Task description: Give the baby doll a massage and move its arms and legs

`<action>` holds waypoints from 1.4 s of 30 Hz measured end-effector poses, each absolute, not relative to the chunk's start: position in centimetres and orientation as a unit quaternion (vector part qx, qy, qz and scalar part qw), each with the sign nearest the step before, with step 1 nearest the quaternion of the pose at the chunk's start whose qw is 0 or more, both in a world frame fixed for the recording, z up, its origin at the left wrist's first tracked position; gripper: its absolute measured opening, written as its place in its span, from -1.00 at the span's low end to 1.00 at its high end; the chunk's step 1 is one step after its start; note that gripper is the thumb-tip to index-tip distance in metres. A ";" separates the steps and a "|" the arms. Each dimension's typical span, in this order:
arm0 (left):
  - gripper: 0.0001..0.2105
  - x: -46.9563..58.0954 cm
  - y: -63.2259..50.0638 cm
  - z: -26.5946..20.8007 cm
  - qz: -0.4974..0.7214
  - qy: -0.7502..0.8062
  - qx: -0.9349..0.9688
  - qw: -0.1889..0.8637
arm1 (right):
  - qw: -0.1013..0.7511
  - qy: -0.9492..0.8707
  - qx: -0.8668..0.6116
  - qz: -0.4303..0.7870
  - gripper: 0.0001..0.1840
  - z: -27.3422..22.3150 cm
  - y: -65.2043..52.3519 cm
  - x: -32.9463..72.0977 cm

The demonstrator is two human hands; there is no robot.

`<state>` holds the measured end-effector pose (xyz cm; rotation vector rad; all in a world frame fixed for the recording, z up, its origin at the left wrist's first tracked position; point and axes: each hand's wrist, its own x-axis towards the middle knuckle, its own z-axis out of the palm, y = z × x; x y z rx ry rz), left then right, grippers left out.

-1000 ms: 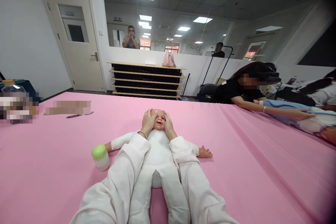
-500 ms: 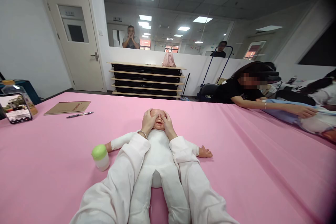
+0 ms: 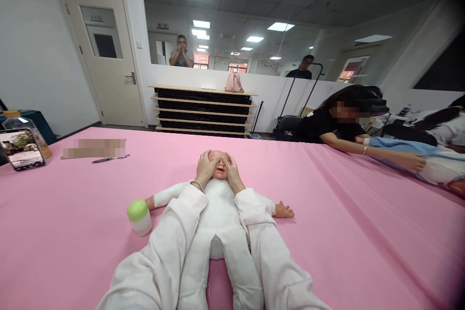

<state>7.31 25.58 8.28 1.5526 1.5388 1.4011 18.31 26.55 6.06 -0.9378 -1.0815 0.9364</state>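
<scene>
A baby doll (image 3: 221,206) with a white cloth body lies on its back on the pink-covered table, its arms spread to both sides. My left hand (image 3: 207,167) cups one side of its head, with the thumb on the face near the eye. On the opposite side my right hand (image 3: 232,170) does the same, its thumb close to the left one. Between the thumbs the doll's nose and mouth show; its eyes are covered. Beside the doll's arm at left stands a small translucent bottle with a green lid (image 3: 138,217).
A pen (image 3: 111,159) and a blurred-out flat notebook (image 3: 93,148) lie at the far left. Nearby are a propped phone (image 3: 22,149) and a bottle with a yellow cap (image 3: 11,114). At right, a co-worker (image 3: 337,116) leans over the table, handling a blue cloth (image 3: 399,143).
My hands and the doll look the same. The co-worker's hand at right has shifted a little to the left, and the blue cloth has moved with it.
</scene>
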 end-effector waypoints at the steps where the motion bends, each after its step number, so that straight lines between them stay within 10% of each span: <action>1: -0.55 7.3 25.6 8.2 0.521 0.570 0.575 0.271 | 0.657 -0.475 -0.411 0.417 -0.44 6.1 26.5 18.3; 42: -0.59 7.2 25.4 8.4 0.517 0.566 0.577 0.282 | 0.662 -0.455 -0.403 0.440 -0.58 5.9 26.6 18.3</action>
